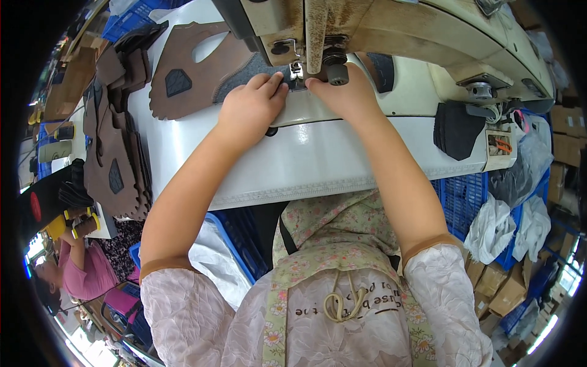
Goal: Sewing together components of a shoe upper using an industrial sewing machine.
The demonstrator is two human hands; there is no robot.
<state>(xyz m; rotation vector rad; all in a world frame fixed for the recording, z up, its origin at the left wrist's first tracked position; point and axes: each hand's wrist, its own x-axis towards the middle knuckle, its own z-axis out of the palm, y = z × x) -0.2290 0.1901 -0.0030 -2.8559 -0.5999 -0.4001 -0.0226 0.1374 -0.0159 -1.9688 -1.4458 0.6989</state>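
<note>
A flat brown shoe upper (177, 67) with a scalloped edge, an oval opening and dark grey lining lies on the white sewing machine table. Its right end runs under the presser foot (296, 71) of the sewing machine (391, 27). My left hand (254, 110) is just left of the foot, fingers bent and pressed together on the upper's grey part. To the right of the foot is my right hand (345, 95), thumb close to the needle area. The machine head and its dark knob (337, 73) hide most of my right fingers. More brown and grey material (379, 70) shows beyond my right wrist.
Stacked brown uppers (116, 165) hang over the table's left side. Black cut pieces (455, 131) lie at the right, beside a small tray (500, 147). Blue crates (461, 199) and plastic bags (491, 227) stand at lower right. A person in pink (88, 269) sits at far left.
</note>
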